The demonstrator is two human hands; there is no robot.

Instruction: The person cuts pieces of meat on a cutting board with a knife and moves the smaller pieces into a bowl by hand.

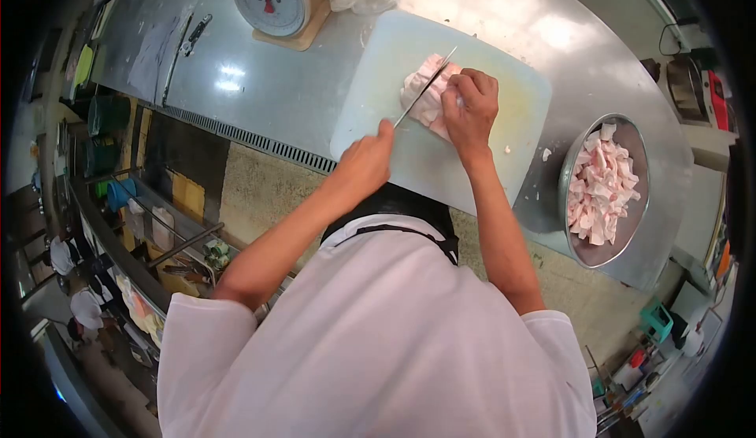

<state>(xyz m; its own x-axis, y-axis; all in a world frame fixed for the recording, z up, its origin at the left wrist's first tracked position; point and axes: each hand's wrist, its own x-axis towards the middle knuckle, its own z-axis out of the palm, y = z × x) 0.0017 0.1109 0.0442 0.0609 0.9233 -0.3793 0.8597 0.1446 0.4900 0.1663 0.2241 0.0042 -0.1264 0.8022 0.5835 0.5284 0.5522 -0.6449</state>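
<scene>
**Pink meat on white board, knife across it**

Left hand (364,162): fingers closed round the handle of a thin steel knife (425,88), blade laid on the pale pink raw meat slab (415,85). Right hand (470,107): fingers curled, pressing the slab. It sits on a white plastic cutting board (394,52) on the stainless steel desk (488,13). A round metal bowl (563,178) of cut pieces sits just right of the board.

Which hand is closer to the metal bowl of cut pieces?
Right. The right hand, holding the meat, is left of the bowl; the left hand, gripping the knife, is farther left.
</scene>
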